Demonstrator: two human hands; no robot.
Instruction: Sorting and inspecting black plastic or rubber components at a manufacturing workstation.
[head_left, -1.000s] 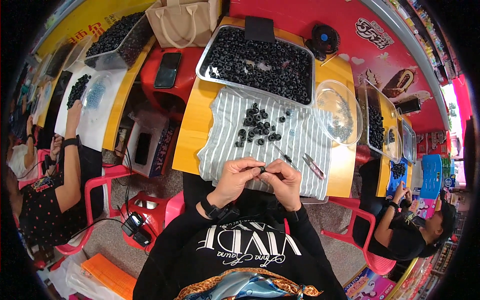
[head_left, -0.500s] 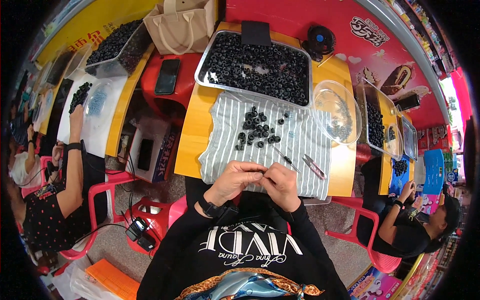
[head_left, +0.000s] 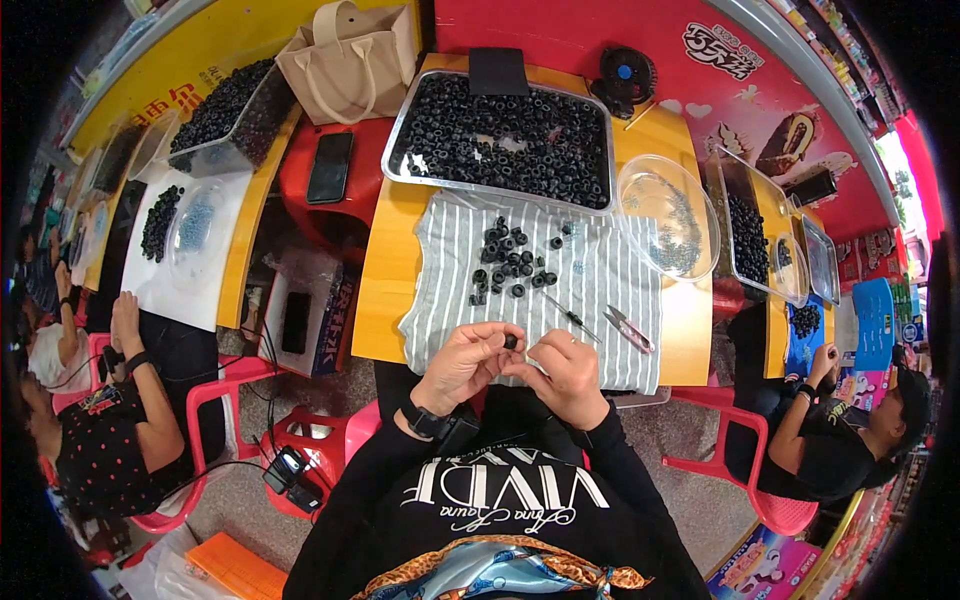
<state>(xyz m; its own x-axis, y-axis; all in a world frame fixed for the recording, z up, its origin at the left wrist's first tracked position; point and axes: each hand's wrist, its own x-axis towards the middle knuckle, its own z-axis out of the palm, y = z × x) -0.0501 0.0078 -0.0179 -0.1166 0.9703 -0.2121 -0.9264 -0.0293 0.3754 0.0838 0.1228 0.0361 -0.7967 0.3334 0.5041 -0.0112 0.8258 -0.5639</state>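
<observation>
My left hand [head_left: 463, 364] and my right hand [head_left: 566, 372] meet over the near edge of a striped grey cloth [head_left: 600, 290]. Between their fingertips sits a small black ring [head_left: 511, 342]; the left fingers pinch it and the right fingers touch it from the other side. A loose pile of the same black rings [head_left: 508, 263] lies on the cloth just beyond my hands. A thin black-handled tool [head_left: 572, 319] and a small pair of snips [head_left: 628, 329] lie on the cloth to the right. I wear a black watch on the left wrist.
A metal tray [head_left: 400, 110] full of black rings stands at the table's far side, a clear plastic bowl [head_left: 668, 215] to its right. A red stool [head_left: 330, 180] holds a phone at left. Other people sit at tables on both sides.
Both hands stay together at the cloth's near edge, fingers shifting slightly around the ring. The view has shifted a little.
</observation>
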